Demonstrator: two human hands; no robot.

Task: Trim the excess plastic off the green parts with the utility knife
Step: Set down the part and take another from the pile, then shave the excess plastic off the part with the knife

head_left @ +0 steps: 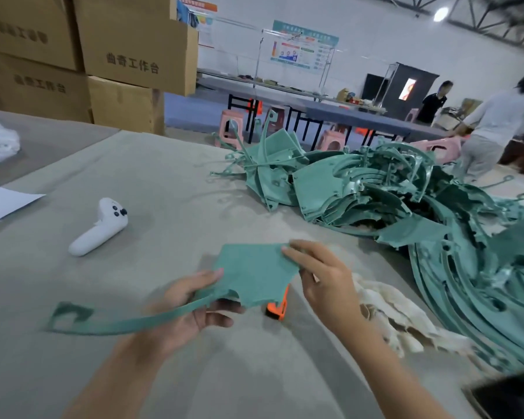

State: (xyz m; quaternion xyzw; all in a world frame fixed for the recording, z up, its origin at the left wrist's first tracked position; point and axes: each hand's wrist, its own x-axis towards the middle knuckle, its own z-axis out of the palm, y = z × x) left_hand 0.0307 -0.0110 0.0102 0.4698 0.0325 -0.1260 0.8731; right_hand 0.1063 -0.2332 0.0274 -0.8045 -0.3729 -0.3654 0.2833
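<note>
Both hands hold one green part (254, 273) above counter (133, 176): left hand (191, 300) grips lower edge near long strap, right hand (324, 276) pinches far corner. Lower edge ragged, so untrimmed, I judge. Orange utility knife (277, 308) lies on counter beneath part, in neither hand. Large pile of green parts (406, 207) at right. I reckon cutting not yet begun on this piece; most work left.
</note>
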